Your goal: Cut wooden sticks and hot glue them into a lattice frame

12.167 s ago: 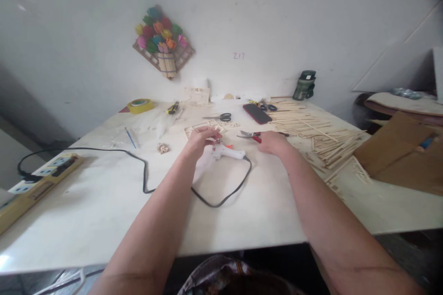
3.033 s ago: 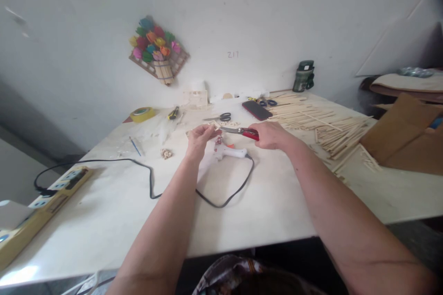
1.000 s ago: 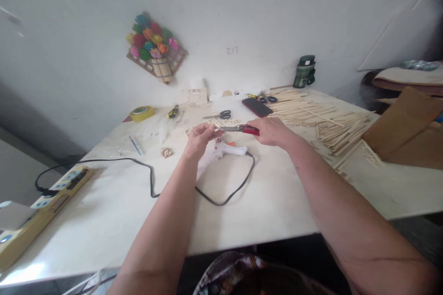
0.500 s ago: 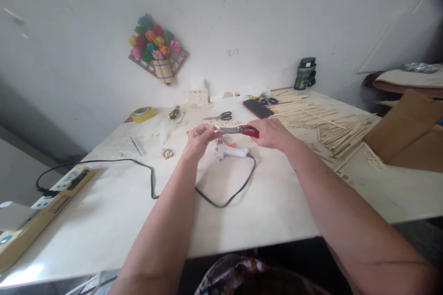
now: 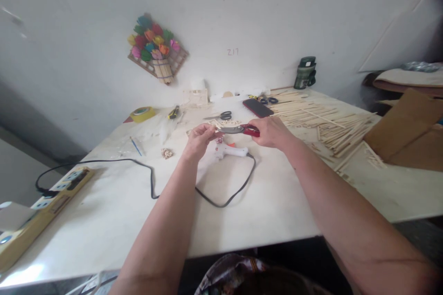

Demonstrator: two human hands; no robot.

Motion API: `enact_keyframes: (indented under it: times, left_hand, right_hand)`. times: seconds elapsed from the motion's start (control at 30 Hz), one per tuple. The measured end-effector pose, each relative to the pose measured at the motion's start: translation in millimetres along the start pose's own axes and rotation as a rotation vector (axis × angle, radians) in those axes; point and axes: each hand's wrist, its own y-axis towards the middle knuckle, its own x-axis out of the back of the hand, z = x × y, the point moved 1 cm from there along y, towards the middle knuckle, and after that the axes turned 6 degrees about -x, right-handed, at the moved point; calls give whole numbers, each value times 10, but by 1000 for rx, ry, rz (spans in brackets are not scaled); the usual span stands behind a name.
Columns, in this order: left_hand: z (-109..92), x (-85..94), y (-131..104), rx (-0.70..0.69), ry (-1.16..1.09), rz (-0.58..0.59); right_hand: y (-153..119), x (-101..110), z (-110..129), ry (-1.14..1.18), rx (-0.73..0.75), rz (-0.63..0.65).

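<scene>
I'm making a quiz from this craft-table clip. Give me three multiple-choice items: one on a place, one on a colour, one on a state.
1. Where does the glue gun lie?
A. on the table below the hands
B. on the power strip
C. on the cardboard

2. What colour are the cutters' handles?
A. blue
B. red
C. yellow

3. What is the right hand doing?
A. lying flat
B. gripping the cutters
C. holding the phone

Answers: 1 A, it rests on the table; 2 B, red shows beside the fingers; 3 B, the fingers wrap the handles.
</scene>
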Motion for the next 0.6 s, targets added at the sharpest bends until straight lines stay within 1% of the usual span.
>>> enact_keyframes:
  times: [0.23, 0.43, 0.6]
  left_hand:
    - [-11, -7, -6, 5, 5, 40]
    - [-6, 6, -9, -3, -34, 68]
    - [10, 31, -8, 6, -48, 74]
  right_hand:
    - [5, -15, -14, -15, 30, -12]
    - [8, -14, 1, -31, 16, 3]
    - [11, -47, 11, -22, 15, -23]
